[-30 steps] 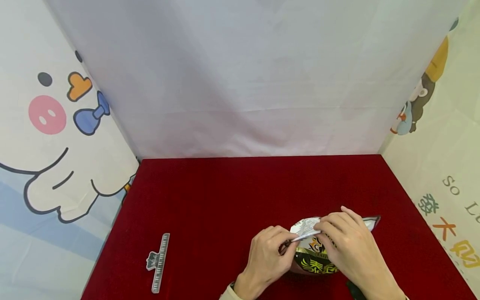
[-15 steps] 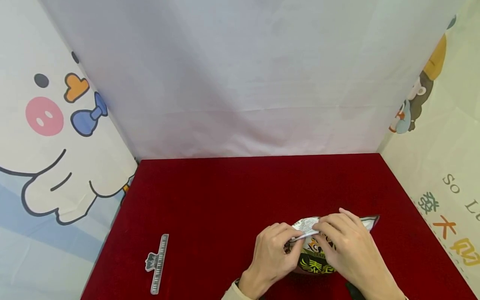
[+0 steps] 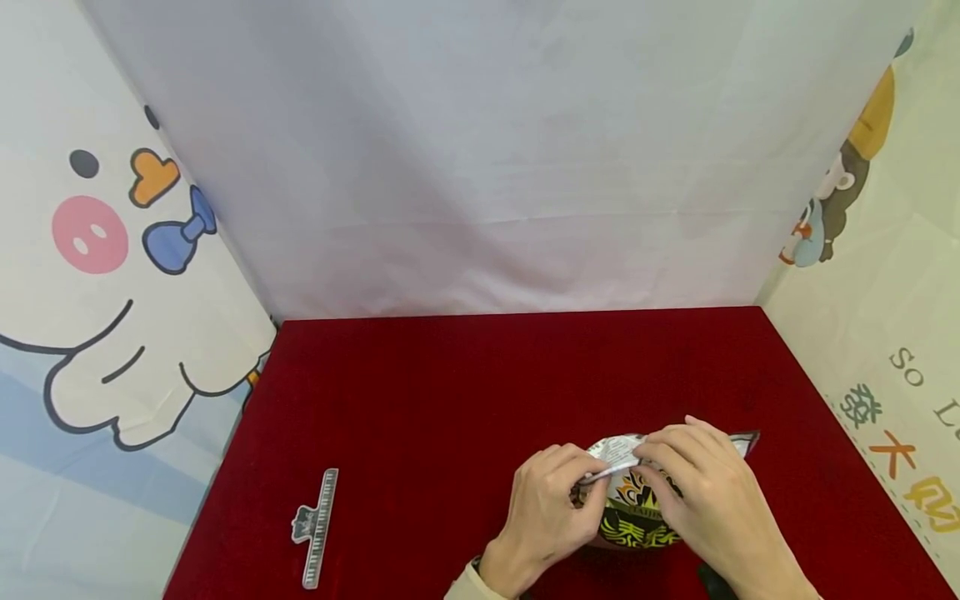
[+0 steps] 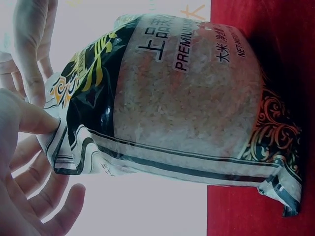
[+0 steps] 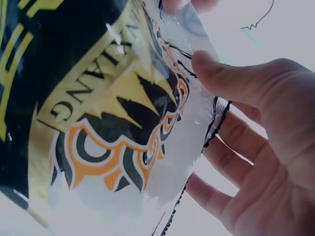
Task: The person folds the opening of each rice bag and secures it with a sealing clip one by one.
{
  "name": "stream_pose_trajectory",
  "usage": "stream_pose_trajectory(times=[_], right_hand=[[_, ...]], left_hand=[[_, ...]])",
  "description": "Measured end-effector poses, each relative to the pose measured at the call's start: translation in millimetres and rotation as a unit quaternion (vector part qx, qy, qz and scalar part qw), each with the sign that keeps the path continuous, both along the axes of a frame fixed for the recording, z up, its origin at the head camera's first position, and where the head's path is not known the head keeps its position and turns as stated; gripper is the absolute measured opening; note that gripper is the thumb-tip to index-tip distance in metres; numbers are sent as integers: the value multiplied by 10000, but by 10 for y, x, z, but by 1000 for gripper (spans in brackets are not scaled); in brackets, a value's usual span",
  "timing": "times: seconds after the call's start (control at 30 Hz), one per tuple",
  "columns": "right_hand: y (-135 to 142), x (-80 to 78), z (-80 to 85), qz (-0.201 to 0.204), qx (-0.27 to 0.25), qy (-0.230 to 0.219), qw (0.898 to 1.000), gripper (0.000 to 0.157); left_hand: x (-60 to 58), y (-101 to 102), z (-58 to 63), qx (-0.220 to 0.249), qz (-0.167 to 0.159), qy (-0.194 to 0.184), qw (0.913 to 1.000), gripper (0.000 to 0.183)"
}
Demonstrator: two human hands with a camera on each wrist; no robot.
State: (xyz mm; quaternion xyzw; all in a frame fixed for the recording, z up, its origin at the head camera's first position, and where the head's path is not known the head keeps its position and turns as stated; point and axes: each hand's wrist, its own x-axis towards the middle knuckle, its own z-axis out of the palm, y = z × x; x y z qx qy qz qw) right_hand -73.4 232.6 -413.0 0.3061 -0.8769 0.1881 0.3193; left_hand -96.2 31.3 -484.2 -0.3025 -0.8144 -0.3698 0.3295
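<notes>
A bag of rice (image 4: pixel 187 98), clear in the middle with black, gold and white printing, stands on the red table in front of me. Its top edge is folded over. My left hand (image 3: pixel 551 500) pinches the fold at its left part between thumb and index finger. Farther along the same fold, my right hand (image 3: pixel 705 492) grips it with the thumb on the near side and the fingers behind, as the right wrist view shows. A white top corner of the bag pokes out beyond my right hand. That hand covers the bag's right side in the head view.
A clear clip with a ruler-like bar (image 3: pixel 320 529) lies on the red table (image 3: pixel 450 400) at the left. A small dark object (image 3: pixel 716 582) shows partly under my right wrist. Printed cloth walls (image 3: pixel 480 167) stand behind and at both sides.
My left hand has shifted slightly to the right along the folded edge, still pinching it. The right hand keeps its hold with hardly any movement. The clip lies where it was.
</notes>
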Motion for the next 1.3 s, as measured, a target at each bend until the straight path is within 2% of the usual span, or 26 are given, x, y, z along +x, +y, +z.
stream_pose_trajectory(times=[0.2, 0.37, 0.7, 1.07, 1.3], right_hand=[[-12, -13, 8, 62, -37, 183, 9998, 57], [-15, -17, 6, 27, -15, 123, 9999, 57], [40, 17, 46, 62, -118, -21, 9999, 58], [64, 16, 54, 177, -316, 112, 9993, 55], [55, 1, 22, 239, -383, 240, 9987, 53]], left_hand=[[-23, 50, 56, 41, -64, 50, 10000, 13], [-41, 80, 105, 33, -109, 72, 9999, 13], [-45, 102, 109, -34, -159, 119, 9998, 12], [-53, 132, 146, -56, -177, 110, 9998, 16], [-58, 163, 204, -14, -247, 96, 9996, 10]])
